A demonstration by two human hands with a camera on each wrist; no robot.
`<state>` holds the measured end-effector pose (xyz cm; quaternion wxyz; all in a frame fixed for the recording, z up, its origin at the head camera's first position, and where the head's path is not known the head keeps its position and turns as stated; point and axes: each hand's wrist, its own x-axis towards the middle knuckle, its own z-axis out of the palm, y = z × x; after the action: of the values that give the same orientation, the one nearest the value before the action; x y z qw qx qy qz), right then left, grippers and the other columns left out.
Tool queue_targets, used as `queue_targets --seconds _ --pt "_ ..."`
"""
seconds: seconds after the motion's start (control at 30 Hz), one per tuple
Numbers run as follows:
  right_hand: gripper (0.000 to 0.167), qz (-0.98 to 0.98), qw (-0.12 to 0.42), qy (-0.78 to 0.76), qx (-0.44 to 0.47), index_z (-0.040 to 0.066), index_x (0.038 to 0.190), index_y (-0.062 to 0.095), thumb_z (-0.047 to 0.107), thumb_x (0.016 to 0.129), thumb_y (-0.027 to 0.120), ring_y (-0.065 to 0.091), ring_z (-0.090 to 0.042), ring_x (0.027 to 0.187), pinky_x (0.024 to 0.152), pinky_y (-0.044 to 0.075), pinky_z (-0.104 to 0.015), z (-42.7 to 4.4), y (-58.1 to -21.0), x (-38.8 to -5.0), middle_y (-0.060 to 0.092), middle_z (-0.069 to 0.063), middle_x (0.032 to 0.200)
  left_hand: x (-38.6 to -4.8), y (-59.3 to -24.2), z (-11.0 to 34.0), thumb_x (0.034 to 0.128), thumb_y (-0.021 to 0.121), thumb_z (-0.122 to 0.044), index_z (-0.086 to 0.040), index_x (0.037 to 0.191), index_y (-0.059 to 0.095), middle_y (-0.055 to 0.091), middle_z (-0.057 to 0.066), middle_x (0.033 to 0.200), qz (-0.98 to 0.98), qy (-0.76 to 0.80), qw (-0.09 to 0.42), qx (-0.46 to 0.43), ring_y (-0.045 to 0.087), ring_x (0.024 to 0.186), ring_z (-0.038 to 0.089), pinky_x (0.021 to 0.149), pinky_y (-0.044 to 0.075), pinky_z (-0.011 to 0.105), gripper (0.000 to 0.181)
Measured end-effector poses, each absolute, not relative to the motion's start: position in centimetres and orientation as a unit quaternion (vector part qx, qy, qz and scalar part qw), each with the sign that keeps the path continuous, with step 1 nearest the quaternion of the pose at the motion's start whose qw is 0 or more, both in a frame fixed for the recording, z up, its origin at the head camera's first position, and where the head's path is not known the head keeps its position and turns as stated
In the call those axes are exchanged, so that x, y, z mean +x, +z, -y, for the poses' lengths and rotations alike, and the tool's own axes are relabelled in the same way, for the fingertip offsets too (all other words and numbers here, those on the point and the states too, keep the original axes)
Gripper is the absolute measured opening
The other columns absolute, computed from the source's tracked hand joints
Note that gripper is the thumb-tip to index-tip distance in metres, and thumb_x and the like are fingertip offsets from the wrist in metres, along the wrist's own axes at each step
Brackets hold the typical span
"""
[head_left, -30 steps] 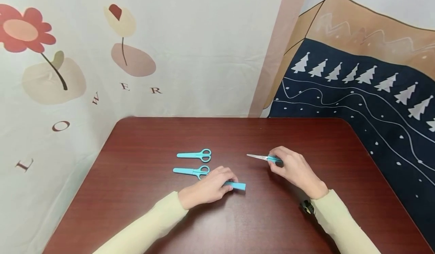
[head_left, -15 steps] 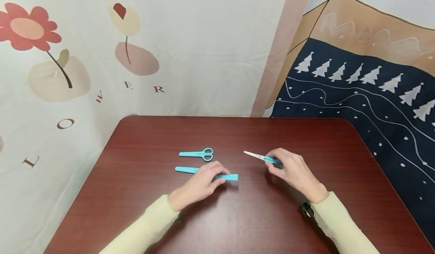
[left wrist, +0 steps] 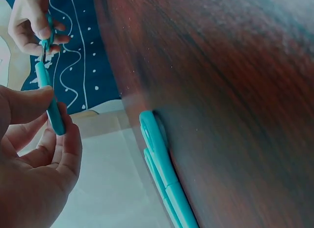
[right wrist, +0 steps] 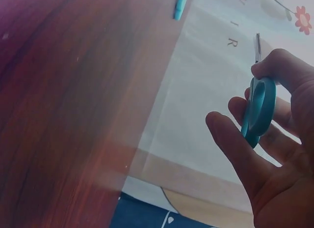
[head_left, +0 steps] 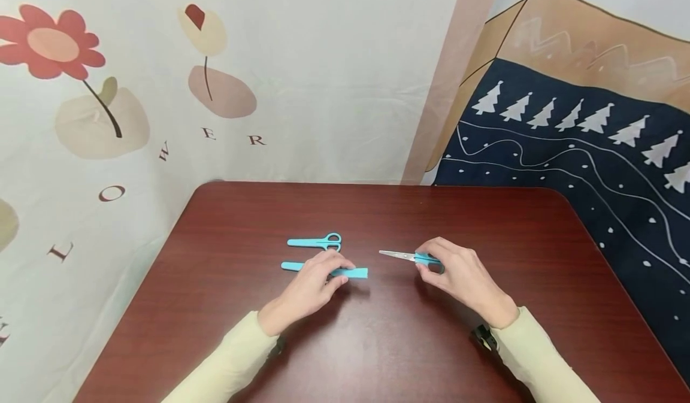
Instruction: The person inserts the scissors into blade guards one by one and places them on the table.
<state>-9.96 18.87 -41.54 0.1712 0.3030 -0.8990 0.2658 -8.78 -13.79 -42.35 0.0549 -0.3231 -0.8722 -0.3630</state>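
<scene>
My left hand [head_left: 309, 286] pinches a blue blade cover [head_left: 357, 273] between thumb and fingers, above the table. In the left wrist view the cover [left wrist: 55, 116] is a slim sleeve gripped near its middle. My right hand [head_left: 465, 277] holds scissors [head_left: 427, 259] by their blue handles, bare metal blades pointing left. The right wrist view shows the handle loops [right wrist: 267, 107] between thumb and fingers. In the head view a small gap separates blade tip and cover. Two covered blue scissors lie on the table: one behind [head_left: 308, 243], one nearer [head_left: 291, 266] and partly hidden by my left hand.
The brown wooden table [head_left: 377, 343] has its far edge against a pale wall cloth [head_left: 334, 79] with printed flowers. At the right hangs a dark blue cloth [head_left: 539, 151] with white trees. A dark band [head_left: 485, 337] shows at my right wrist.
My left hand has moved left and away from me with the cover, over the nearer scissors. My right hand has shifted slightly left with the bare scissors. Cover and blade tip are closer together.
</scene>
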Motion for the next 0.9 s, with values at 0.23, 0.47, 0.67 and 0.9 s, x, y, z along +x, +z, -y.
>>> queue_targets --seconds 0.23,0.47,0.67,0.9 --pt "0.021 0.887 0.178 0.271 0.329 0.017 0.102 0.074 0.013 0.083 0.083 0.063 -0.005 0.072 0.063 0.055 -0.023 -18.2 -41.4 -9.5 0.068 0.010 0.100 -8.7 -42.5 14.2 0.0899 0.077 0.001 -0.009 0.111 0.074 0.066 -0.002 0.107 0.870 -0.385 0.062 -0.302 0.056 0.091 0.015 0.077 0.050 0.032 0.023" --pt "0.020 0.887 0.168 0.270 0.334 0.018 0.102 0.073 0.014 0.084 0.081 0.064 -0.005 0.072 0.064 0.055 -0.022 -17.6 -41.1 -9.0 0.068 0.011 0.099 -8.6 -42.3 14.4 0.0884 0.079 0.002 -0.010 0.111 0.076 0.067 -0.002 0.112 0.868 -0.396 0.079 -0.289 0.056 0.091 0.015 0.073 0.048 0.029 0.025" --pt "0.021 0.888 0.163 0.268 0.337 0.017 0.101 0.072 0.013 0.082 0.082 0.063 -0.004 0.072 0.065 0.056 -0.023 -17.2 -41.1 -8.8 0.068 0.011 0.097 -8.5 -42.2 14.5 0.0883 0.079 0.001 -0.010 0.111 0.076 0.068 -0.001 0.113 0.867 -0.394 0.092 -0.291 0.056 0.090 0.015 0.073 0.047 0.028 0.025" --pt "0.021 0.886 0.164 0.260 0.348 0.017 0.100 0.072 0.014 0.082 0.082 0.062 0.001 0.074 0.067 0.057 -0.022 -16.9 -41.2 -8.6 0.068 0.011 0.095 -8.5 -42.3 14.4 0.0876 0.080 0.001 -0.009 0.110 0.077 0.068 0.000 0.112 0.864 -0.399 0.103 -0.289 0.058 0.094 0.017 0.073 0.049 0.030 0.025"
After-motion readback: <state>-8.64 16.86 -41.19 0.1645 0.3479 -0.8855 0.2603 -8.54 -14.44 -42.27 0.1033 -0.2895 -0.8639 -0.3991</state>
